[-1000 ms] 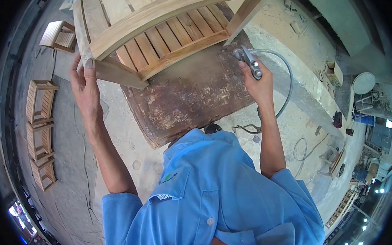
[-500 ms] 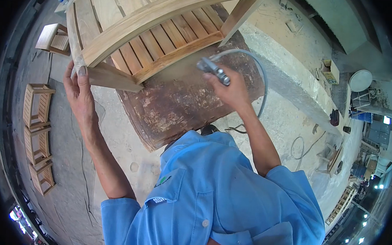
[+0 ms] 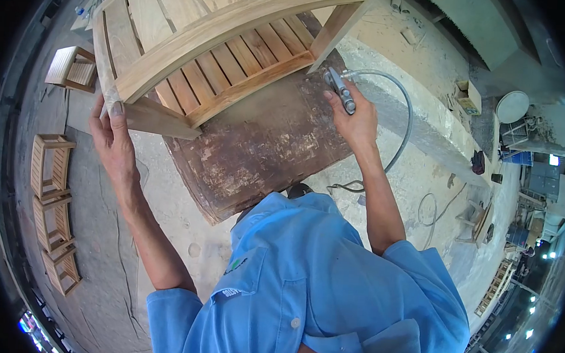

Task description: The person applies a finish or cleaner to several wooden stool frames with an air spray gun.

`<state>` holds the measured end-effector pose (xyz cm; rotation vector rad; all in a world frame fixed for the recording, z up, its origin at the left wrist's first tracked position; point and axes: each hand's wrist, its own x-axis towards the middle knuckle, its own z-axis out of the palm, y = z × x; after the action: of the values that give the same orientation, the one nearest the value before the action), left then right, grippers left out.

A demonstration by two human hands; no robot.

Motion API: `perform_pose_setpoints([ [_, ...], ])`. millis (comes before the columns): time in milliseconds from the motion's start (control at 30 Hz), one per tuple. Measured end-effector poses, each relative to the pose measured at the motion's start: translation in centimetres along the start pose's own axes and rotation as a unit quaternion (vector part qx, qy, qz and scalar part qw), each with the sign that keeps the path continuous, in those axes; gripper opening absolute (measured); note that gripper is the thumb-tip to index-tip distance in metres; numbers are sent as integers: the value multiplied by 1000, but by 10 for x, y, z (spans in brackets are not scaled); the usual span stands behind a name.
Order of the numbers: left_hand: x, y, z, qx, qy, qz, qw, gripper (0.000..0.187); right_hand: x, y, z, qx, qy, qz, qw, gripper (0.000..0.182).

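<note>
Right hand point(image 3: 356, 119), fingers clenched round the air tool point(image 3: 340, 90), its grey hose point(image 3: 405, 119) looping behind, just off the slatted wooden chair point(image 3: 206, 38). Left hand point(image 3: 113, 139), fingers released and flat against the chair's corner, over the worn brown worktop point(image 3: 265, 143).

We stand over a slatted chair on a worn surface.

The wooden chair point(image 3: 206, 38) fills the upper middle of the frame, resting on the surface point(image 3: 265, 143) below it. Our left hand point(image 3: 112, 142) touches the chair's leg at the left; our right hand point(image 3: 356, 119) holds an air tool point(image 3: 340, 90) just right of the chair, its hose point(image 3: 404, 119) looping further right. Three small chairs point(image 3: 54, 209) lie on the floor at the far left, another point(image 3: 71, 68) at the upper left.
</note>
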<state>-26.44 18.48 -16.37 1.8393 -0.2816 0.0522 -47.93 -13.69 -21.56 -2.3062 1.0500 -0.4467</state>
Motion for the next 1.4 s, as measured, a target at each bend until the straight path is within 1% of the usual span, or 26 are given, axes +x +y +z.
perform_pose_setpoints([
  [100, 1, -2, 0, -18, 5, 9, 1000, 60, -3, -11, 9, -40, -38, 25, 998, 54],
  [200, 8, -8, -2, -49, 5, 23, 999, 56, -7, -10, 24, -60, -12, -27, 998, 52],
  [233, 11, -10, -3, -61, 4, 28, 998, 55, -7, -14, 25, -71, 11, -50, 996, 53],
  [333, 17, -18, -6, -70, 9, 57, 996, 53, -10, -38, 7, -45, 64, -57, 995, 51],
  [433, 18, -22, -5, -64, 17, 72, 995, 56, -15, -69, -20, -18, 183, -144, 972, 48],
  [533, 18, -24, 4, -101, 32, 72, 992, 58, -25, -87, -37, 16, 200, -134, 971, 47],
  [633, 22, -32, 5, -76, 37, 98, 992, 63, -33, -71, -27, 30, 182, -141, 973, 47],
  [733, 30, -35, 2, -82, 20, 85, 993, 64, -54, -48, -17, 94, 86, -75, 989, 46],
  [833, 54, -29, 2, -71, 23, 70, 995, 63, -65, -35, -18, 141, 69, -68, 985, 45],
  [867, 65, -24, 3, -63, 36, 68, 995, 62, -66, -28, -19, 161, 65, -63, 983, 46],
  [900, 77, -19, 5, -56, 49, 66, 995, 61, -66, -27, -25, 153, 71, -69, 983, 45],
  [933, 91, -15, 6, -50, 63, 63, 995, 60, -64, -24, -28, 186, 69, -57, 978, 45],
  [967, 111, -20, 5, -51, 56, 74, 994, 64, -62, -22, -30, 219, 66, -45, 972, 45],
  [1000, 130, -23, 4, -51, 39, 51, 997, 66, -59, -21, -33, 251, 62, -34, 966, 45],
  [1033, 149, -24, 4, -53, 23, 27, 998, 68, -55, -23, -39, 255, 73, -65, 962, 45],
  [1067, 163, -9, 9, -53, 8, 3, 999, 70, -46, -22, -44, 278, 84, -78, 954, 46],
  [1100, 176, 6, 15, -48, 11, -19, 999, 70, -35, -22, -50, 301, 93, -89, 945, 46],
  [1133, 191, 13, 17, -70, -24, -11, 997, 69, -28, -23, -54, 324, 102, -103, 935, 46],
  [1200, 225, -2, 23, -115, -92, 3, 989, 67, -11, -30, -67, 347, 113, -121, 923, 45],
  [1233, 229, -20, 33, -63, -56, 52, 995, 65, -4, -33, -73, 358, 116, -121, 918, 45],
  [1267, 214, -63, 33, -18, -14, 110, 994, 64, -18, -25, -53, 368, 127, -134, 911, 45],
  [1333, 186, -55, 55, 66, -11, 80, 995, 60, 9, -34, -76, 400, 127, -111, 901, 44],
  [1400, 165, -50, 70, 21, -41, 37, 998, 59, 30, -45, -92, 432, 136, -99, 886, 44],
])
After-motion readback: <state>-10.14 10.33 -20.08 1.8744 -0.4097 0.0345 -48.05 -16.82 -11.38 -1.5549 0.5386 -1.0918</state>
